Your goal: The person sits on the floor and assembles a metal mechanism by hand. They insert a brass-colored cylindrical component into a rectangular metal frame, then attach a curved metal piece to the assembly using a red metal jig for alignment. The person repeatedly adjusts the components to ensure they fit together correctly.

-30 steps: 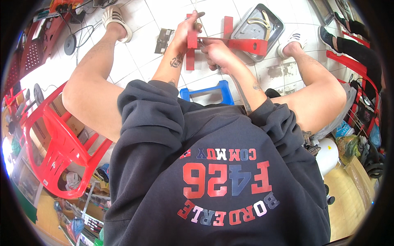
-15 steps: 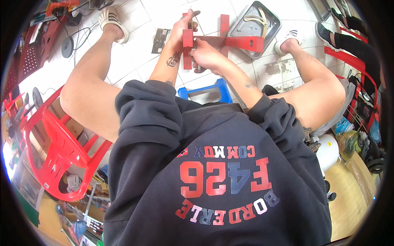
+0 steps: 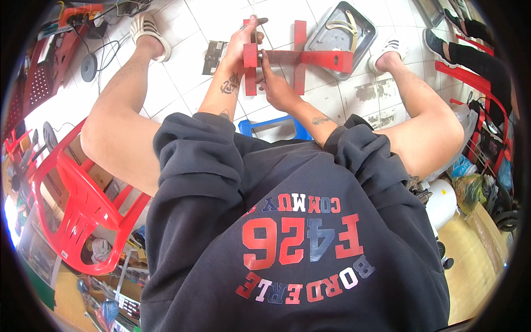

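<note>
A red metal stand [image 3: 315, 58] lies before me, its long beam running left to right with two cross bars and a block at its left end. My left hand [image 3: 243, 41] is closed beside that block, around something thin and dark that I cannot make out; a dark tip sticks out past its fingers. My right hand [image 3: 280, 91] is just below the beam, its index finger stretched up to a small metal piece [image 3: 260, 56] at the block. Its thumb is apart from that finger, and nothing shows in its grasp.
A grey tray [image 3: 316, 43] with a curved cream part [image 3: 352, 30] is beyond the beam. A hinged metal piece [image 3: 213, 57] lies left of my forearm. A blue plastic stool [image 3: 276, 126] is close to me, and a red chair [image 3: 83, 205] at left. Another person's legs [image 3: 467, 55] are at right.
My right hand has drawn back a little from the stand's block and its index finger has straightened. My left hand has stayed nearly in place. The view has shifted slightly.
</note>
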